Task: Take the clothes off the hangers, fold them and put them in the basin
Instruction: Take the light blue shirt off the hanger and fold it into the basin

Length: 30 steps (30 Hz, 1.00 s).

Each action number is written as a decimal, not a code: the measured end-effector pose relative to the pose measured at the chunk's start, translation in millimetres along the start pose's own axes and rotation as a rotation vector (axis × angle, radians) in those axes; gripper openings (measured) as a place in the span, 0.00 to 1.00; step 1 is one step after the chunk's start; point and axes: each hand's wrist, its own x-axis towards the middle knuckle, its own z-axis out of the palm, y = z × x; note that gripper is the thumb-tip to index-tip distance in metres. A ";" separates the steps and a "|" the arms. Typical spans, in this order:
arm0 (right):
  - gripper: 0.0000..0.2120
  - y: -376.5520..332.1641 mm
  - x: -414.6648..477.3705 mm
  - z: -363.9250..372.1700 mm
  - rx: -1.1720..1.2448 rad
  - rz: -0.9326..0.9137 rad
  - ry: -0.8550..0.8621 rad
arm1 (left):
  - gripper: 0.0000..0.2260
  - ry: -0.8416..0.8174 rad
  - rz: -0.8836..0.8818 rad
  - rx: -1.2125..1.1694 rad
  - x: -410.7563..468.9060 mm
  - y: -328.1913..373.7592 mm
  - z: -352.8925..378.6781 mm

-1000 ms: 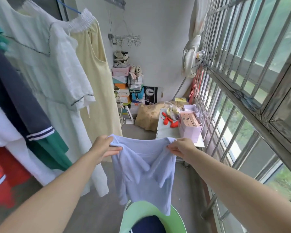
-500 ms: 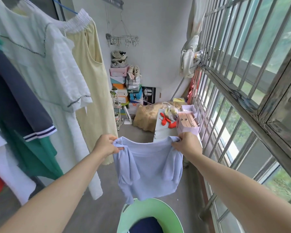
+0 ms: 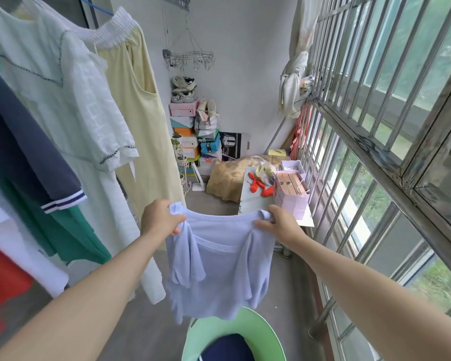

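— Where's the top [image 3: 219, 269] at this point?

— Off its hanger, slung between the two grips. The left hand [image 3: 159, 218] has its fingers curled round one bunched corner. The right hand [image 3: 277, 224] pinches the other corner, thumb lying along the near face. Both sleeves hang folded in just below the grips, and the lower edge dangles right above the basin [image 3: 261, 330] rim.

— So what makes this fold come out clean?

— I'd hold the edge between the grips taut and level so the sleeves lie flat, then bring one grip across to the other to halve it. (Thin knit like this probably slumps the moment that edge goes slack.) After that, lower it straight down. A navy piece [image 3: 227, 347] lies in the basin beneath the grips.

— And the arms?

— Both reach forward, nearly straight, wrists about level, one grip at each corner of the top. Hung clothes [image 3: 71, 113] crowd the left grip's outer side and window bars [image 3: 370, 152] stand beyond the right one, so I'd judge the free room is inward and down.
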 end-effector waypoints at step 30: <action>0.09 -44.2 -19.4 57.5 0.482 0.222 0.067 | 0.06 -0.126 -0.289 -0.479 -25.3 18.9 78.6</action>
